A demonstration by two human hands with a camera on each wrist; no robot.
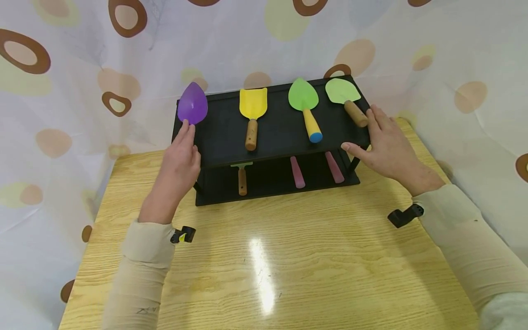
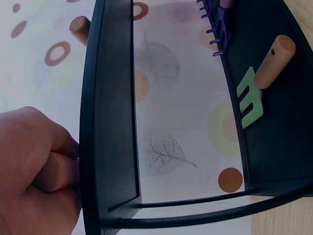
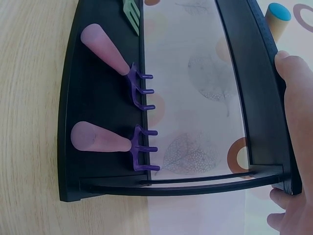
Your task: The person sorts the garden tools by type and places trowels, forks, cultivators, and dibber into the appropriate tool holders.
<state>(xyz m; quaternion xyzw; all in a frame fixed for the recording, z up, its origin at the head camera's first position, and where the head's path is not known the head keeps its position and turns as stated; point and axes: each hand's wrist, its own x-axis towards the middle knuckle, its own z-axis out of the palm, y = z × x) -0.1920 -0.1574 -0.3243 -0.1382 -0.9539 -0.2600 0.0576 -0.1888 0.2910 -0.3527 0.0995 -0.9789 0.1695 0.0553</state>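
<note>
A black two-tier rack [image 1: 284, 133] stands on the table with hand tools on both tiers. At the upper tier's left end lies a trowel with a purple blade [image 1: 192, 103]. My left hand [image 1: 178, 158] grips its handle, fingertips at the blade's base; a bit of pinkish handle [image 2: 58, 171] shows between the fingers in the left wrist view. My right hand [image 1: 385, 144] rests against the rack's right front corner, fingers extended, thumb on the front edge. Nearest it lies a pale green trowel [image 1: 342, 90] with a wooden handle.
A yellow shovel [image 1: 253, 103] and a green trowel [image 1: 303, 95] lie mid-rack on top. Below are a green fork [image 2: 252, 105] and two purple rakes with pink handles [image 3: 100, 137], [image 3: 105, 49]. A patterned sheet [image 1: 231, 41] hangs behind the wooden table [image 1: 313, 256].
</note>
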